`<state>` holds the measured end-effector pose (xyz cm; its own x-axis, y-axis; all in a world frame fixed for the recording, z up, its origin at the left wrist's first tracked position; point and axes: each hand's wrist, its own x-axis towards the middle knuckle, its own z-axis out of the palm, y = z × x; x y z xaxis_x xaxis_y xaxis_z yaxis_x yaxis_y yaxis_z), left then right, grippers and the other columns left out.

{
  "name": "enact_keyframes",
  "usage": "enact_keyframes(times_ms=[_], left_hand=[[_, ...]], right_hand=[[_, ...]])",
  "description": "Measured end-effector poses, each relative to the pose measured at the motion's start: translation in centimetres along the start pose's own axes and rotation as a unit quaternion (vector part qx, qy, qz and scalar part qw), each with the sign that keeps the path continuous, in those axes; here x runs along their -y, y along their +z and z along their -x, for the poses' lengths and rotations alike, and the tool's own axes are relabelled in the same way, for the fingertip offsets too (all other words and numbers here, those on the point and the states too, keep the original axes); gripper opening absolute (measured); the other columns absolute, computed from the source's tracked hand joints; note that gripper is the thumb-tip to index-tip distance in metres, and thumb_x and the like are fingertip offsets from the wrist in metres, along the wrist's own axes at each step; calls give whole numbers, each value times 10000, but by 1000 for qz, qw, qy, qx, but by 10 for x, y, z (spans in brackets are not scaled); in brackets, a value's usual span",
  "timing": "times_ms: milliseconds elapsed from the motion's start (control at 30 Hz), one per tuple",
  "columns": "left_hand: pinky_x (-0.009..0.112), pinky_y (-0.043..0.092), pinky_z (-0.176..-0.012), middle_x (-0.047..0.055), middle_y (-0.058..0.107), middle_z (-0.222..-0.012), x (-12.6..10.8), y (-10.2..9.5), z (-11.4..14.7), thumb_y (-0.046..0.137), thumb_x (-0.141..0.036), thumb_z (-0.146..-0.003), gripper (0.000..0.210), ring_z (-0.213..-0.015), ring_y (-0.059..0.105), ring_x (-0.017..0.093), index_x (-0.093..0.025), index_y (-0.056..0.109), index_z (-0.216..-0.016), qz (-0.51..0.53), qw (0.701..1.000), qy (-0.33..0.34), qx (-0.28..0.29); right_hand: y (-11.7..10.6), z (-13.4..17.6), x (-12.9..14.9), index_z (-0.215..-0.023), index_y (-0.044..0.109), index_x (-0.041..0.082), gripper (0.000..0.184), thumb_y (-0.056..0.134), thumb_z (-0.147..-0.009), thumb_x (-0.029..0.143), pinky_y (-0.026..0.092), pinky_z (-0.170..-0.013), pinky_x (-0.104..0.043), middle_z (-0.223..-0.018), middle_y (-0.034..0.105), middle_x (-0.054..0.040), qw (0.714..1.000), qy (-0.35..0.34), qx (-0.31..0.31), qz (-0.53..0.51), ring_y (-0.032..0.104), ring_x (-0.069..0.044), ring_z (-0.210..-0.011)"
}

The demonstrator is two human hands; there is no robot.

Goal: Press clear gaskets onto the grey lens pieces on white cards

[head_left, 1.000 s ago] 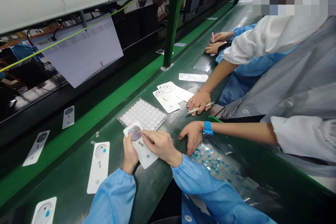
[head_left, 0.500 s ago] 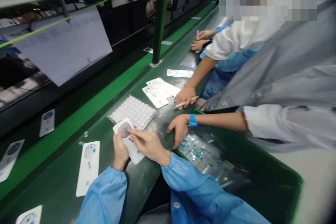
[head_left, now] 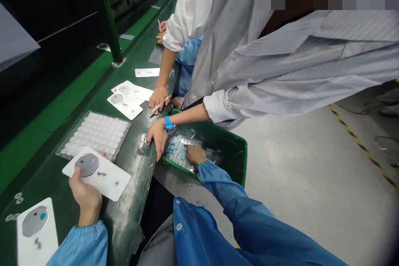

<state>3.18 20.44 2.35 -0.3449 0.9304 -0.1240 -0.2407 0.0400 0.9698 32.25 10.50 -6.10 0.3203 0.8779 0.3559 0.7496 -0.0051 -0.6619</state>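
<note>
The left hand (head_left: pixel 85 194) grasps the white card (head_left: pixel 109 183) over the bench (head_left: pixel 60 199) at left while the right hand (head_left: pixel 197 154), grip indeterminable, occupies the green bin (head_left: pixel 245 153) at right, apparently a reach-in step whose next move calls for clearing the near rim (head_left: pixel 181 167).

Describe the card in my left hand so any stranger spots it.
On the green workbench is a tray of white pieces. Before it, your left hand grips a white card. Its grey panel shows nothing like the blue dot on the lower-left card.
</note>
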Motion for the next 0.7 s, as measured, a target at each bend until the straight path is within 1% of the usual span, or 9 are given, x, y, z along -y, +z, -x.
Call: enact_keyframes(times_ms=[100,167,200,267,333,433,533,633,700], left_hand=[[418,614,-709,86,759,-802,1,-4,1,592,-581,-698,552,-721,742,297,-128,666,-1004,9,1000,-13,-19],[416,617,-718,87,755,-780,1,-7,2,672,-568,-693,542,-764,756,314,-128,654,-1008,14,1000,-13,-11],[407,619,-704,88,758,-783,0,-9,2,715,-555,-690,535,-771,760,317,-130,653,-1010,16,1000,-9,-5],[376,615,-646,92,762,-779,0,-12,1,775,-537,-682,520,-743,761,309,-129,670,-987,17,1000,-1,3],[345,599,-584,100,761,-754,1,-14,-1,790,-546,-692,506,-688,754,294,-116,701,-943,8,1000,4,8],[316,580,-545,120,767,-761,2,-16,-1,778,-559,-729,500,-637,742,268,-97,737,-917,1,1000,19,23],[300,580,-559,131,777,-803,2,-13,1,786,-525,-738,469,-640,742,248,-95,741,-919,18,999,36,21],[298,583,-576,136,780,-829,2,-11,4,787,-482,-734,432,-663,746,245,-97,735,-923,24,999,40,24],[309,591,-608,130,777,-822,3,-10,4,768,-453,-740,403,-691,751,250,-100,735,-932,28,998,37,40]], right_hand=[[10,-2,18,-1120,675,165,232,598,-1029,364,603,-764,-331,-1068,702,-60,995,-70,20,-65,690,-166,-864],[21,-7,41,-962,690,157,264,511,-1058,326,577,-648,-273,-855,705,-28,983,-137,24,-121,668,-136,-691],[27,-10,56,-942,696,166,285,472,-1063,294,563,-622,-263,-799,700,-25,974,-163,26,-156,658,-136,-654],[39,-16,89,-1097,709,182,266,457,-1048,253,561,-641,-267,-851,715,-50,956,-184,51,-225,665,-152,-699],[52,-23,120,-1315,640,175,329,515,-1023,262,564,-667,-276,-988,714,-88,943,-171,106,-267,666,-166,-782],[69,-31,150,-1351,623,151,401,580,-1000,340,551,-627,-262,-1015,716,-100,924,-140,195,-297,668,-170,-797],[82,-31,155,-1220,690,146,350,553,-1021,399,537,-579,-239,-845,728,-49,887,-88,276,-360,660,-149,-686],[90,-24,148,-1151,707,153,359,513,-1041,435,547,-554,-232,-793,721,-30,852,-46,330,-403,661,-145,-648],[89,-22,146,-1197,687,157,352,510,-1044,420,541,-527,-230,-805,717,-34,862,-44,314,-395,658,-149,-642]])
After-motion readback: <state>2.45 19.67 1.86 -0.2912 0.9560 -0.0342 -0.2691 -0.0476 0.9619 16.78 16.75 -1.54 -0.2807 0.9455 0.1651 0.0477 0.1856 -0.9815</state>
